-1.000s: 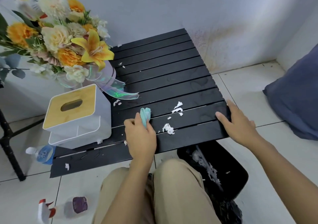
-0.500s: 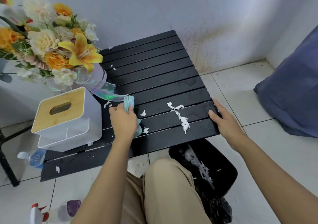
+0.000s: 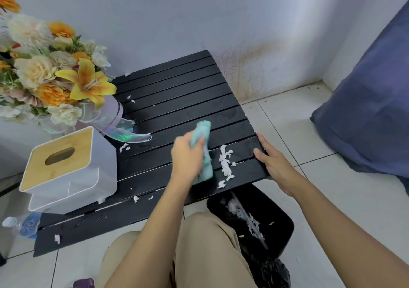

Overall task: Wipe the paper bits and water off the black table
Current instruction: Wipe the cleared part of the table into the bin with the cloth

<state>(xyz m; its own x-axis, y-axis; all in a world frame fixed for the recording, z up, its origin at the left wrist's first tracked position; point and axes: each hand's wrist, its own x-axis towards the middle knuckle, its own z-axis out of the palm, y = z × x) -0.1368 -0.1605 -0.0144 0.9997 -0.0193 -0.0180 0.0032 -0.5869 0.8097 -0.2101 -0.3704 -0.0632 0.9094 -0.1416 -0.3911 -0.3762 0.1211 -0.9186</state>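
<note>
The left hand (image 3: 188, 155) gripped a teal cloth (image 3: 204, 130) against the black slatted table (image 3: 177, 93), just beside a clump of white paper bits (image 3: 225, 164). The right hand (image 3: 274, 166) rested on the table's right edge, above a black bin (image 3: 281, 219) holding scraps.

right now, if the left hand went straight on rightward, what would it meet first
Probably the clump of paper bits just right of the cloth in the left hand, before the right hand.
</note>
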